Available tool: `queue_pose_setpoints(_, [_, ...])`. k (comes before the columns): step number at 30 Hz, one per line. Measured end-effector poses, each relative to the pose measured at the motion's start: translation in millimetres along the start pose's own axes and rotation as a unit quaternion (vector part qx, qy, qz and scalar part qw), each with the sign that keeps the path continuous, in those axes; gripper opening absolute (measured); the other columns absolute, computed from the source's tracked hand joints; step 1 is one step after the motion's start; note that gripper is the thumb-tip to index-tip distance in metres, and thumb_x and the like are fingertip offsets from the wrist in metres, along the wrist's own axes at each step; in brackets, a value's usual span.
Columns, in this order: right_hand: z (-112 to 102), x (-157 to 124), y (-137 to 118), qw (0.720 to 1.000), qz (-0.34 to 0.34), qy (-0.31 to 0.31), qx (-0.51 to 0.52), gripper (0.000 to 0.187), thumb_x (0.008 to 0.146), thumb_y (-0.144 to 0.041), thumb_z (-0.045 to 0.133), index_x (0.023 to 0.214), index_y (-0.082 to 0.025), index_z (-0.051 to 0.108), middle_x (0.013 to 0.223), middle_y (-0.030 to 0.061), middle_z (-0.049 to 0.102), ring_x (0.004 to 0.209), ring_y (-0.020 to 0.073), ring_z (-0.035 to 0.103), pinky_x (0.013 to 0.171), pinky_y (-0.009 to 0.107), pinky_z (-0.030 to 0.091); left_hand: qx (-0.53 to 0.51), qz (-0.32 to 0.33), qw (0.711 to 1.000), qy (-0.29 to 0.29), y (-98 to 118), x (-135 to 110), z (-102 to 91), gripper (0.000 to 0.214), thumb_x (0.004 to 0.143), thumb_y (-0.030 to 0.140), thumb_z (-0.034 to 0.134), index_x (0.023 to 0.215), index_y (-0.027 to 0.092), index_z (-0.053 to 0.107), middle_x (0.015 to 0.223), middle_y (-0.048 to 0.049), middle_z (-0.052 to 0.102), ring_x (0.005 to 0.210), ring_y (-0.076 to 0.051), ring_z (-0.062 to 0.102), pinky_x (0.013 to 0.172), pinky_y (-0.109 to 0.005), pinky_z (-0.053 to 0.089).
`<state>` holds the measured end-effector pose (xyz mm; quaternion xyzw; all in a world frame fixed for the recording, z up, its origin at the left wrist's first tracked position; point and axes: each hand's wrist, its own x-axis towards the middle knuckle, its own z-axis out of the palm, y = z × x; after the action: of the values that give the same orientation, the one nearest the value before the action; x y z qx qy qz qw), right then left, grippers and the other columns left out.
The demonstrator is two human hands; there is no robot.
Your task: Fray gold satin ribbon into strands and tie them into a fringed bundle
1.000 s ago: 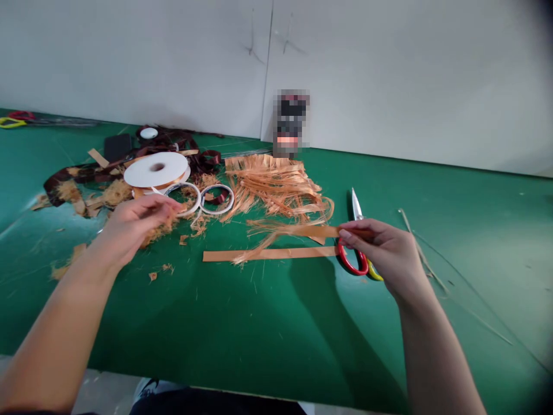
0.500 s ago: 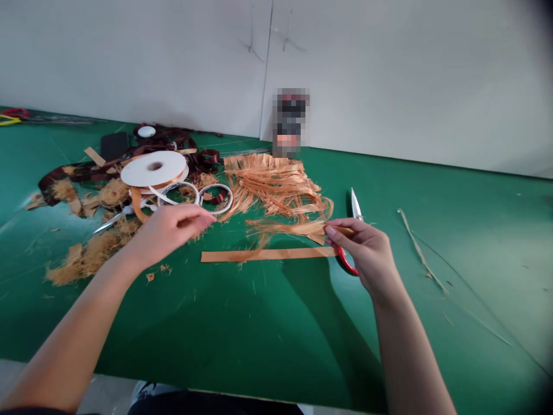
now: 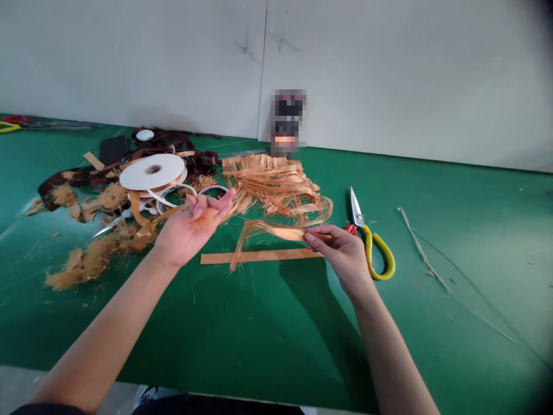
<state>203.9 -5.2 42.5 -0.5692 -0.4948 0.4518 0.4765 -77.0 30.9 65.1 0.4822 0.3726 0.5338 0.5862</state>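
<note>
My right hand (image 3: pixel 341 253) pinches a frayed tan ribbon (image 3: pixel 287 231), whose loose threads trail to the left and droop at the end. Below it, a flat tan ribbon strip (image 3: pixel 254 256) lies on the green table, its right end close under that hand. My left hand (image 3: pixel 192 227) is turned palm up, fingers apart and partly bent. What looks like a small patch of tan fuzz shows on its palm. Behind both hands lies a pile of fringed ribbon pieces (image 3: pixel 276 184). Scissors (image 3: pixel 380 253) with yellow and red handles rest just beyond my right hand, partly covered by it.
At left are a white ribbon spool (image 3: pixel 152 171), tape rolls (image 3: pixel 175 196), dark brown ribbon (image 3: pixel 60 181) and heaps of tan thread scraps (image 3: pixel 93 259). More scissors (image 3: pixel 15 122) lie far left. A blurred-out object (image 3: pixel 288 122) stands against the white wall panels (image 3: pixel 389 75).
My left hand has turned palm up and moved right. My right hand has shifted left with the frayed ribbon, uncovering the scissors' yellow handle. A tan scrap now shows beside the left wrist.
</note>
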Motion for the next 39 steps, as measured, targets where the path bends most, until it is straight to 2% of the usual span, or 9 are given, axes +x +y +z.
queue_pose_setpoints(4, [12.1,0.1,-2.0,0.999,-0.009,0.017,0.030,0.022,0.070,-0.035,0.076,0.083,-0.018,0.070,0.075,0.0036,0.073,0.064,0.0161,0.069,0.069,0.035,0.059,-0.092,-0.067,0.992,0.045,4.0,15.0,19.0,0.038,0.093,0.026,0.046,0.059,0.020,0.031,0.059,0.0041,0.027,0.059,-0.010,0.049,0.071,-0.023,0.051])
queue_pose_setpoints(7, [14.2,5.3,-12.2,0.998,-0.018,0.032,0.041,0.020,0.070,-0.032,0.076,0.083,-0.018,0.070,0.075,0.0026,0.074,0.064,0.0152,0.069,0.070,0.034,0.059,-0.107,-0.088,0.990,-0.001,10.2,27.7,26.0,0.038,0.095,0.028,0.043,0.059,0.019,0.035,0.058,0.0061,0.023,0.043,-0.006,0.021,0.042,-0.016,0.032])
queue_pose_setpoints(12, [-1.0,21.7,-38.0,0.995,-0.046,0.083,0.027,0.018,0.067,-0.028,0.078,0.079,-0.017,0.070,0.072,0.0028,0.073,0.062,0.0144,0.068,0.067,0.031,0.058,0.124,-0.010,0.992,-0.014,16.9,35.9,27.5,0.034,0.093,0.034,0.044,0.065,0.018,0.053,0.056,0.0038,0.042,0.041,-0.006,0.020,0.041,-0.022,0.017])
queue_pose_setpoints(19, [-16.8,39.3,-64.4,0.996,-0.053,0.060,-0.031,0.015,0.067,-0.026,0.079,0.075,-0.017,0.071,0.068,0.0027,0.073,0.060,0.0132,0.066,0.065,0.029,0.056,0.495,0.005,0.856,-0.149,35.0,26.2,27.1,0.021,0.085,0.032,0.056,0.081,0.021,0.073,0.068,-0.0019,0.066,0.058,-0.014,0.053,0.057,-0.027,0.038])
queue_pose_setpoints(22, [-15.1,45.4,-68.3,0.995,-0.068,0.064,-0.046,0.012,0.066,-0.022,0.078,0.074,-0.017,0.071,0.067,0.0026,0.073,0.058,0.0127,0.066,0.063,0.028,0.056,0.400,0.000,0.895,-0.198,31.2,26.8,24.0,0.023,0.084,0.034,0.059,0.069,0.021,0.071,0.067,-0.0017,0.062,0.059,-0.014,0.051,0.056,-0.027,0.039])
queue_pose_setpoints(26, [-11.7,50.3,-64.8,0.994,-0.072,0.061,-0.049,0.010,0.065,-0.020,0.078,0.072,-0.017,0.070,0.066,0.0031,0.073,0.057,0.0138,0.067,0.061,0.029,0.055,0.052,0.077,0.987,-0.129,17.3,29.3,21.4,0.036,0.087,0.035,0.061,0.055,0.018,0.059,0.100,-0.0059,0.063,0.109,-0.019,0.055,0.093,-0.027,0.045])
queue_pose_setpoints(31, [-9.9,48.6,-59.2,0.997,-0.054,0.044,-0.023,0.013,0.064,-0.022,0.079,0.071,-0.016,0.070,0.066,0.0033,0.072,0.056,0.0130,0.065,0.065,0.032,0.056,-0.265,-0.034,0.963,-0.034,15.4,29.1,27.6,0.042,0.096,0.028,0.049,0.056,0.017,0.053,0.056,0.0022,0.046,0.077,-0.012,0.064,0.088,-0.026,0.054])
queue_pose_setpoints(35, [-10.7,47.2,-60.0,0.997,-0.050,0.048,-0.017,0.013,0.065,-0.023,0.079,0.072,-0.016,0.070,0.066,0.0034,0.073,0.056,0.0125,0.065,0.064,0.030,0.056,-0.217,-0.082,0.973,-0.017,15.5,28.1,28.1,0.043,0.098,0.023,0.043,0.058,0.013,0.053,0.056,0.0046,0.045,0.036,0.001,0.031,0.040,-0.011,0.037])
queue_pose_setpoints(39, [-11.9,48.5,-60.1,0.997,-0.053,0.056,-0.012,0.013,0.066,-0.023,0.078,0.074,-0.016,0.071,0.069,0.0042,0.074,0.057,0.0121,0.065,0.062,0.029,0.055,0.041,-0.078,0.996,-0.024,12.4,25.7,24.4,0.026,0.094,0.024,0.049,0.080,0.015,0.069,0.078,-0.0051,0.066,0.036,0.000,0.027,0.034,-0.016,0.022])
